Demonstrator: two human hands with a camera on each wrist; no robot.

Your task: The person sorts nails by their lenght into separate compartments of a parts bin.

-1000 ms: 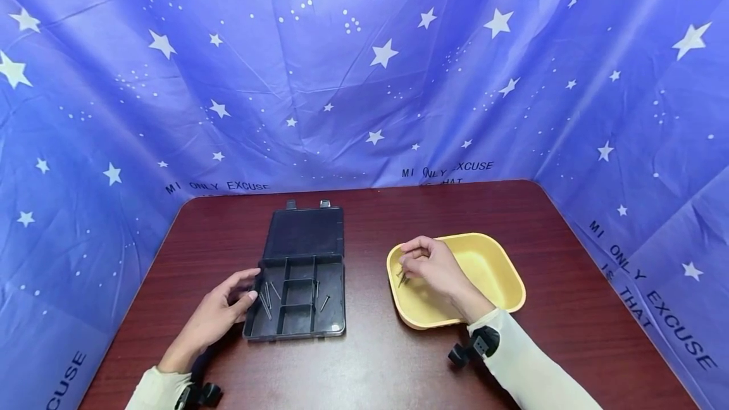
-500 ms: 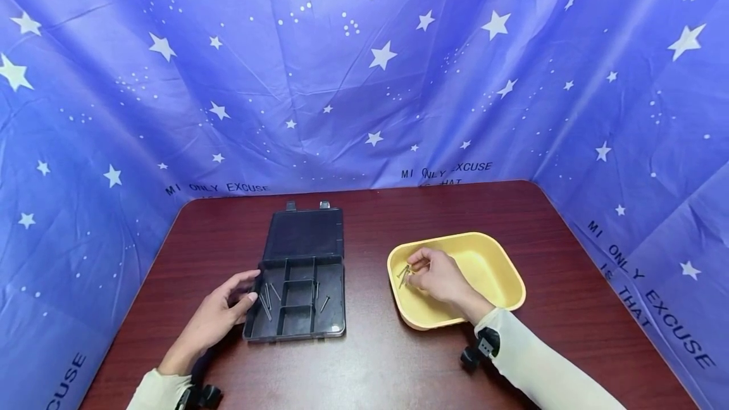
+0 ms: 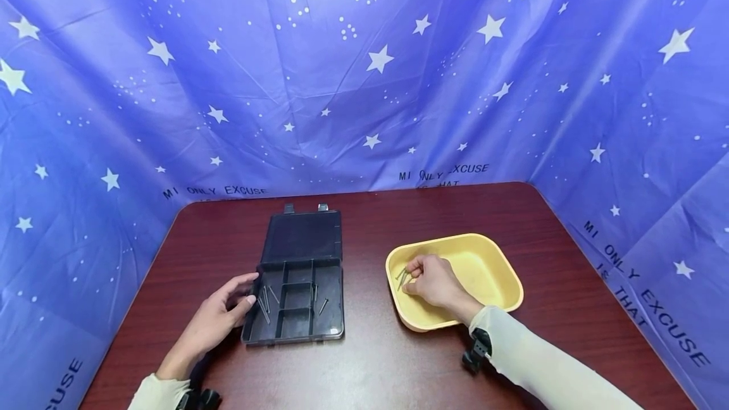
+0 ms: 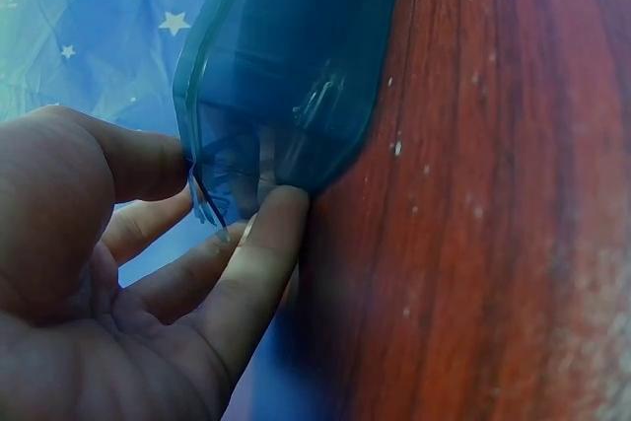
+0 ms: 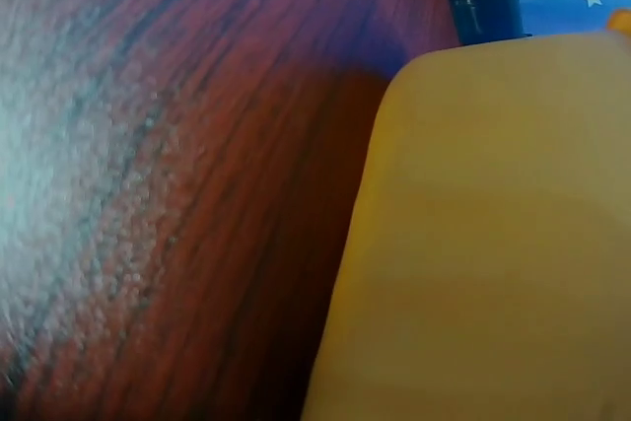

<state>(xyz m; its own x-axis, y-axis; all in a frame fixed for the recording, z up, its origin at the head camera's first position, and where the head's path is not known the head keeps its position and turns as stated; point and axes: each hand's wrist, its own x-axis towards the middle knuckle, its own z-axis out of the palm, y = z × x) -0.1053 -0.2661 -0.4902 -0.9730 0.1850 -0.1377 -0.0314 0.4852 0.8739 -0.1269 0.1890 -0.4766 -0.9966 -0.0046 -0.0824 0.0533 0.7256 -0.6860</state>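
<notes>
A dark see-through compartment box (image 3: 298, 332) lies with its lid (image 3: 304, 236) folded back. Several slim metal screws (image 3: 264, 304) lie in its left section, and a shorter screw (image 3: 324, 305) in the right one. My left hand (image 3: 213, 321) grips the box's left wall, thumb and fingers on it in the left wrist view. Inside the yellow basin (image 3: 490, 271), my right hand (image 3: 437, 280) reaches down at the left end. Its thumb and fingertips are right at a few loose screws (image 3: 402, 278); I cannot tell whether they pinch one.
The dark red wooden table (image 3: 370, 366) carries the box on the left and the basin on the right, with a gap between. A blue star-patterned cloth (image 3: 319, 68) hangs behind and at both sides. In the right wrist view, the basin's outer wall (image 5: 473, 244) blocks the right hand.
My right hand has lowered toward the screws in the basin, and more of them show beside its fingertips. My left hand keeps its place on the box.
</notes>
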